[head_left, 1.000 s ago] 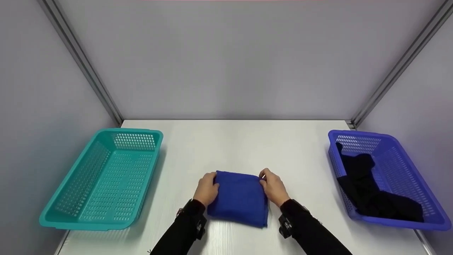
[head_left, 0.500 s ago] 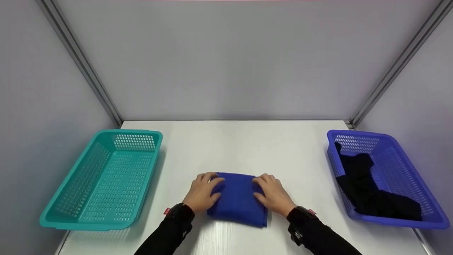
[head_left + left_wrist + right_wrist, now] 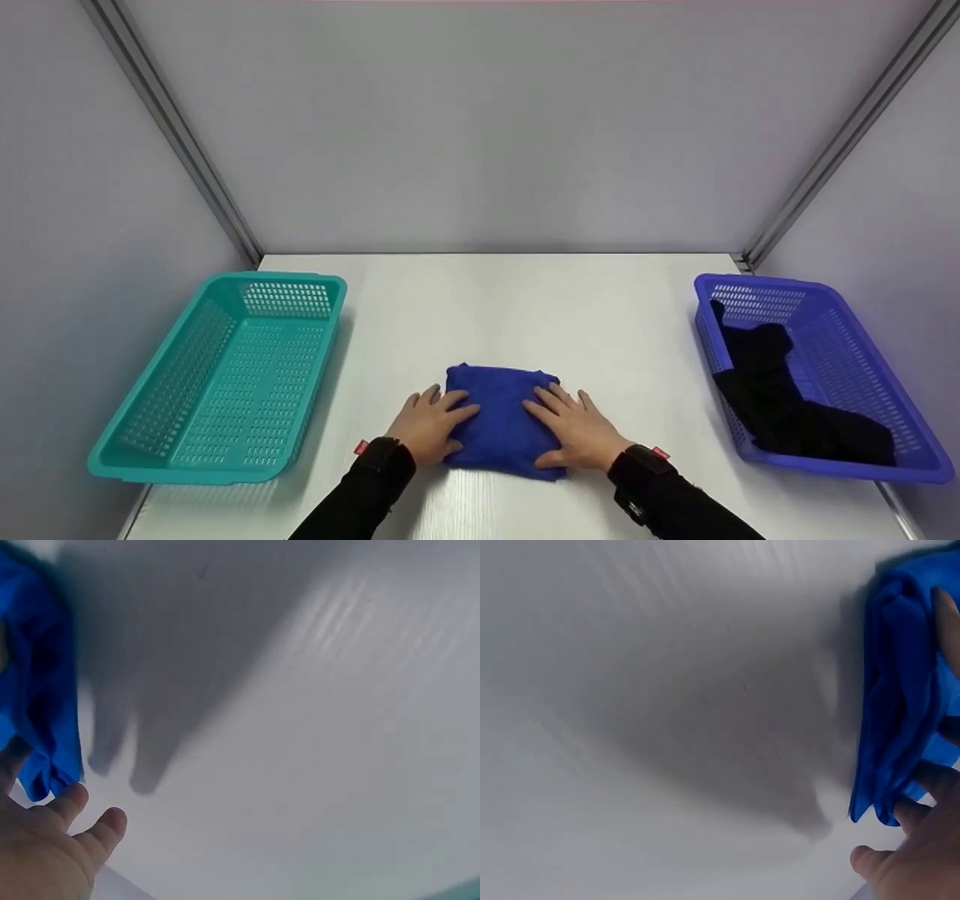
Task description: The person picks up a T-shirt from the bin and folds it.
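Observation:
A blue cloth (image 3: 501,420), folded into a thick square, lies on the white table between my hands. My left hand (image 3: 429,426) rests on its left side with the fingers spread. On the right side my right hand (image 3: 577,431) lies with straight, spread fingers on the top face. The left wrist view shows the gathered edge of the blue cloth (image 3: 46,690) beside the fingers. Stacked fold layers of the blue cloth (image 3: 900,690) show in the right wrist view, with the thumb and some fingers over the top.
A teal perforated basket (image 3: 259,386) with nothing in it stands on the left of the table (image 3: 517,307). On the right, a purple-blue basket (image 3: 832,337) holds black cloth (image 3: 780,401). Grey panels (image 3: 495,135) enclose the back and sides.
Both hands have gone from gripping the cloth's side edges to lying spread on its top. The cloth's far corners now look slightly bunched, and it has shifted slightly left.

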`<state>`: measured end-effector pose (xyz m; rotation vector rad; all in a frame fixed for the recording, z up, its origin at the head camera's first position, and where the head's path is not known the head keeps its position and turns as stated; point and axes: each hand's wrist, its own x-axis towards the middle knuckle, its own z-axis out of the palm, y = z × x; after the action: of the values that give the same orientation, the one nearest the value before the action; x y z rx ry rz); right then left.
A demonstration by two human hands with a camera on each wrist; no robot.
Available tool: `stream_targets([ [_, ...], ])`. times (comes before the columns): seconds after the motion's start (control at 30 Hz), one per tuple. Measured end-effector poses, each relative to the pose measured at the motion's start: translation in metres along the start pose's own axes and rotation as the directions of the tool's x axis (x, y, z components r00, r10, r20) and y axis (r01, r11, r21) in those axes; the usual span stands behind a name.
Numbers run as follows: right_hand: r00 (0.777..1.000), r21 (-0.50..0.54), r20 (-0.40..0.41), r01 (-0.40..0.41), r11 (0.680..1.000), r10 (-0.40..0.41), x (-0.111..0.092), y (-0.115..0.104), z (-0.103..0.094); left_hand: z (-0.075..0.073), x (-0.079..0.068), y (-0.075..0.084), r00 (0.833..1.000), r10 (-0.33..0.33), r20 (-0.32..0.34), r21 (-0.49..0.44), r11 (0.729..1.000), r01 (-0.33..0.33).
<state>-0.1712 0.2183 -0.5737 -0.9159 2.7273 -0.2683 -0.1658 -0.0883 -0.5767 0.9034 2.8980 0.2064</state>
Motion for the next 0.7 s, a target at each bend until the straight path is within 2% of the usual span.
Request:
stream_targets([
  [0.17,0.999,0.023,0.034,-0.035,0.999,0.034,-0.005,0.005,0.0,-0.002,-0.003,-0.005,0.999,-0.021,0.037,-0.005,1.0,0.021],
  [0.27,0.999,0.006,0.044,-0.03,1.0,0.029,-0.006,0.007,-0.002,-0.006,-0.008,-0.005,0.999,-0.006,0.046,0.0,1.0,0.006],
  [0.4,1.0,-0.045,0.018,0.015,0.999,-0.014,-0.007,0.006,-0.002,-0.009,-0.013,0.0,0.994,0.102,0.032,0.019,0.994,-0.103],
  [0.53,0.998,-0.081,-0.011,0.064,0.995,-0.065,-0.007,0.0,-0.002,-0.009,-0.015,0.008,0.975,0.216,0.047,0.048,0.975,-0.218],
  [0.7,0.996,-0.109,0.024,0.084,0.991,-0.081,-0.006,-0.003,0.003,0.002,-0.016,0.015,0.971,0.232,0.058,0.115,0.965,-0.238],
])
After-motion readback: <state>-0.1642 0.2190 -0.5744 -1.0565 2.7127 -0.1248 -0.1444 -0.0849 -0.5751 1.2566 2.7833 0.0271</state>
